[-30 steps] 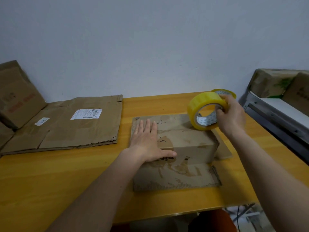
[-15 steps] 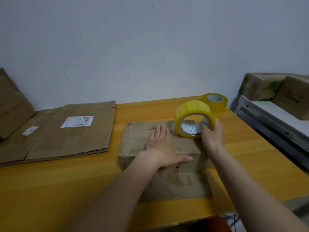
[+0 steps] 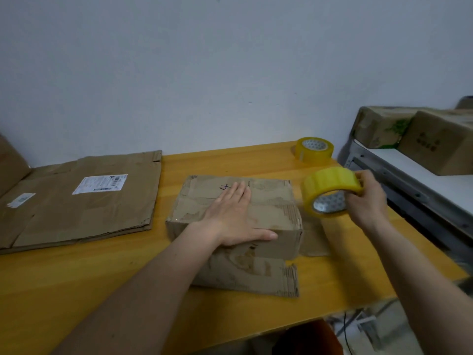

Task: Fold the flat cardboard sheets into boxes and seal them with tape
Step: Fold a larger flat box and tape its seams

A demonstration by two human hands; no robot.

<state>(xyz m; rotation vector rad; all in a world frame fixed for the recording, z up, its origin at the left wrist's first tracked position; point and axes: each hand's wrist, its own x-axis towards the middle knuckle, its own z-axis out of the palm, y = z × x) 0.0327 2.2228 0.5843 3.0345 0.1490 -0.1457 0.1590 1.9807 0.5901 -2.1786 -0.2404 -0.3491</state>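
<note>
Hidden under the flat left hand (image 3: 234,217): part of the brown cardboard box's (image 3: 271,213) top seam. Cut off at the left edge: the stack of flat brown cardboard sheets (image 3: 84,201). Too small to read: the white shipping label (image 3: 100,183). Blurred: clutter under the yellow wooden table (image 3: 76,278).

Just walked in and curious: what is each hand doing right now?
Left hand: open, pressing flat on the cardboard box.
Right hand: fingers curled round the yellow tape roll.
</note>
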